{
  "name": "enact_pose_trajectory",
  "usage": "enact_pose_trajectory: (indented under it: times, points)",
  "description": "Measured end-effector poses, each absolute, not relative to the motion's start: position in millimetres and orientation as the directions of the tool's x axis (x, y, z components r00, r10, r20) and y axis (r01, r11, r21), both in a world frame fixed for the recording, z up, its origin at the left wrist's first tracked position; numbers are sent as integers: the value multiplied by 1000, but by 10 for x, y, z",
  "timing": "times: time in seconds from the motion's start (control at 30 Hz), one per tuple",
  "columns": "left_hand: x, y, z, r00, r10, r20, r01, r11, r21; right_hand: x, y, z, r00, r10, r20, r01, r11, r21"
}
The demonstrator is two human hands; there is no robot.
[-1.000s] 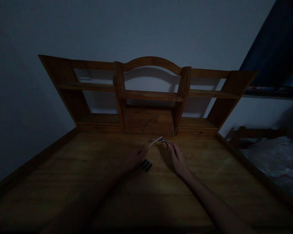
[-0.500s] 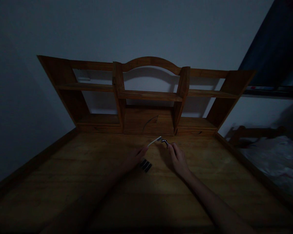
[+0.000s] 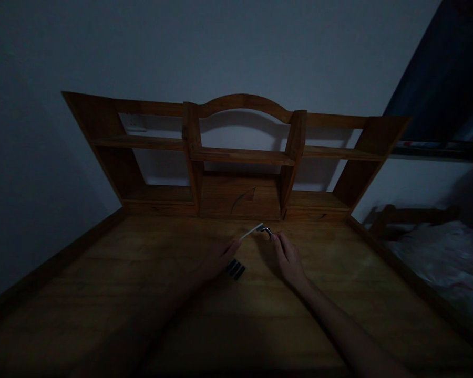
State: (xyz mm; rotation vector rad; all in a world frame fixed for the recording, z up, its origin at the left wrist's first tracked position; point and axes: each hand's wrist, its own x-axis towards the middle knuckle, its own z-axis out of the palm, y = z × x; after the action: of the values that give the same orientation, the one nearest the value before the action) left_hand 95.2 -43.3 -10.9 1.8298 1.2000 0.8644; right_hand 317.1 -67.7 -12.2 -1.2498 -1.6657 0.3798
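The room is dim. Over the middle of a wooden desk (image 3: 142, 294), my left hand (image 3: 218, 260) pinches one end of a thin pale stick (image 3: 251, 231) that points up and to the right. My right hand (image 3: 289, 260) is closed on a small metal piece with a bent tip (image 3: 265, 230). The stick's tip meets that metal tip. Just below my left hand, a small dark ribbed block (image 3: 235, 269) lies flat on the desk.
A wooden shelf unit (image 3: 240, 155) with an arched top stands along the desk's back edge against a pale wall. A small pale item (image 3: 136, 127) rests on its upper left shelf. To the right, beyond the desk, is a bed with light bedding (image 3: 445, 262).
Both hands have stayed almost still. The stick's tip has come a little closer to the metal tip, and the view has shifted slightly.
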Motion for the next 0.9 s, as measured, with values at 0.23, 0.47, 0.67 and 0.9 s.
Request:
enact_pose_trajectory:
  times: [0.23,0.47,0.67,0.9]
  points:
    - [971,-479,-66,379,921,92,355,-236,904,3185,-658,-141,7,865,501,557,413,-721]
    - [988,-501,-64,374,922,101,271,-213,939,3186,-666,-129,5,866,500,557,413,-720]
    - [977,-490,-79,384,916,116,264,-229,937,3180,-657,-147,3,864,504,560,416,-717]
    - [969,-467,-100,372,923,102,282,-217,935,3179,-669,-129,-3,862,507,560,421,-713]
